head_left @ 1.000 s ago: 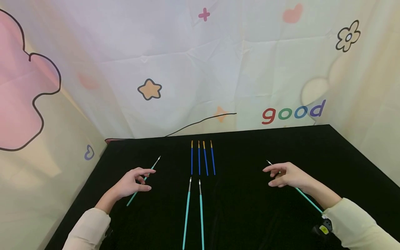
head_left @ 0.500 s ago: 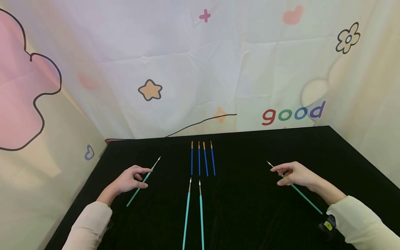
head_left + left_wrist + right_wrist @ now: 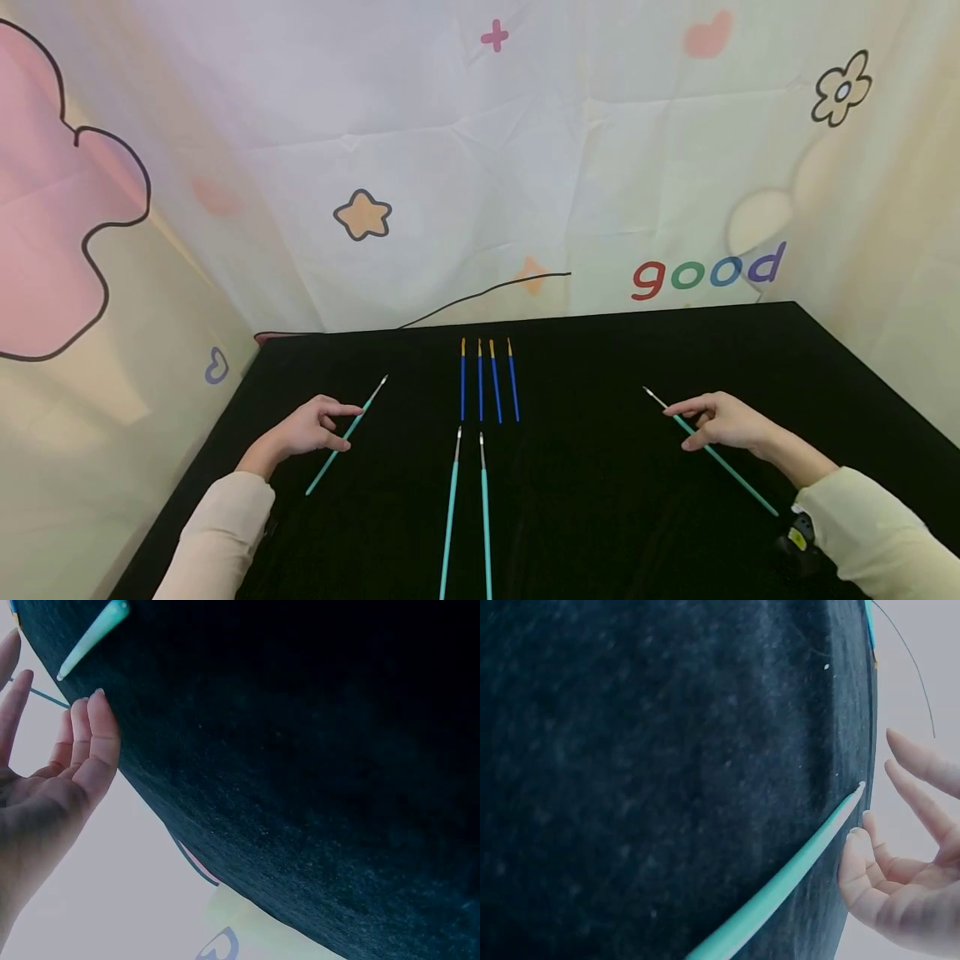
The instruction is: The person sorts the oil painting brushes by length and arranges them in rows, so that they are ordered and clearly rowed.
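My left hand (image 3: 300,432) hovers over a teal paintbrush (image 3: 321,477) that lies slanted on the left of the black cloth. Its thumb and forefinger are spread apart with nothing between them, and in the left wrist view the handle (image 3: 94,637) lies apart from the fingers. Over on the right, my right hand (image 3: 731,423) is above another slanted teal paintbrush (image 3: 738,479), covering a little of it. The right wrist view has this paintbrush (image 3: 780,889) on the cloth beside the loosely bent fingers, which grip nothing.
Two more teal paintbrushes (image 3: 450,521) lie side by side at the front middle. Behind them is a row of several thin blue paintbrushes (image 3: 495,387). A printed curtain (image 3: 480,183) hangs behind the black-covered table (image 3: 585,500).
My right hand has shifted right along its paintbrush. The left hand has drawn back slightly leftward, its thumb and forefinger now over the handle. The brushes stay in place.
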Motion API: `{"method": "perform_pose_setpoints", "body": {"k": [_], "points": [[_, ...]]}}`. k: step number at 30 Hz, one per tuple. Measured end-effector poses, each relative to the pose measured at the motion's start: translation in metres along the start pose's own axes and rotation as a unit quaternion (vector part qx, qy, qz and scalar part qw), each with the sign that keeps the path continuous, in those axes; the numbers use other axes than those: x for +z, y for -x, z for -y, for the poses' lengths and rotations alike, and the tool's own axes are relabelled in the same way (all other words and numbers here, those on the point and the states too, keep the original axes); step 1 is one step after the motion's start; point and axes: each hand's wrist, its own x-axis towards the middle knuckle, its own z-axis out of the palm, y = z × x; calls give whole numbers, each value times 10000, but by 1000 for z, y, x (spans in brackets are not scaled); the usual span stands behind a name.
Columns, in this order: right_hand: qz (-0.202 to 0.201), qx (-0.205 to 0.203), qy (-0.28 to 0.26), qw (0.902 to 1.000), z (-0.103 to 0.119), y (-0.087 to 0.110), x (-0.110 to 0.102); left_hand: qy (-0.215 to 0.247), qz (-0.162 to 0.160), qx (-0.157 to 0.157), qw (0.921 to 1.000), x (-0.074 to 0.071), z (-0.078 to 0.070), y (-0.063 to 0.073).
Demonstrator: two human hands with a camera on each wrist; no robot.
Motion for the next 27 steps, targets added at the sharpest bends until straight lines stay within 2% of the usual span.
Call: {"method": "perform_pose_setpoints", "body": {"k": [4, 6, 11, 18, 21, 27], "points": [[96, 19, 88, 9999, -1, 0, -2, 294, 286, 163, 9990, -2, 2, -2], [138, -3, 113, 9998, -2, 0, -2, 294, 404, 261, 9984, -2, 3, -3], [196, 67, 117, 9997, -7, -1, -3, 249, 565, 238, 9978, -1, 4, -4], [155, -42, 153, 9998, -12, -1, -3, 105, 437, 49, 9990, 1, 5, -6], [83, 34, 340, 9994, -13, -2, -3, 53, 303, -115, 9995, 2, 5, -7], [16, 110, 669, 9977, -14, -2, -5, -195, 174, -208, 9994, 4, 4, -8]]}}
